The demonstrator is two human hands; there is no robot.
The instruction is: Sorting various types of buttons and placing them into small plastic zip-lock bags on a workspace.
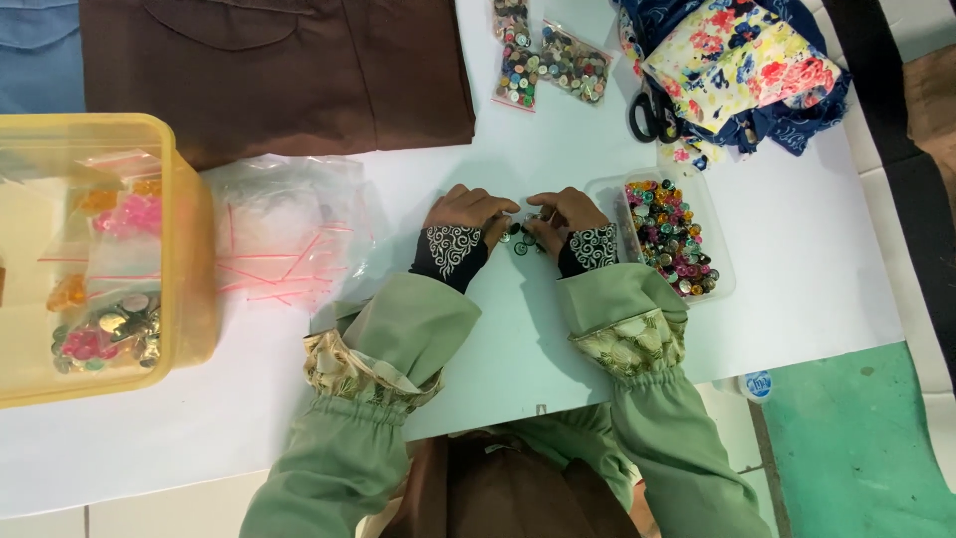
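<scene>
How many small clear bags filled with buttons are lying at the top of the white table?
2. One bag of buttons lies at the top centre; the second bag lies just right of it, partly overlapping. Others may be hidden under the floral cloth.

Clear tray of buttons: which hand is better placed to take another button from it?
Right, probably. The right hand rests directly beside the clear tray of buttons, while the left hand sits farther off, on the far side of the small buttons both hands are working on.
</scene>
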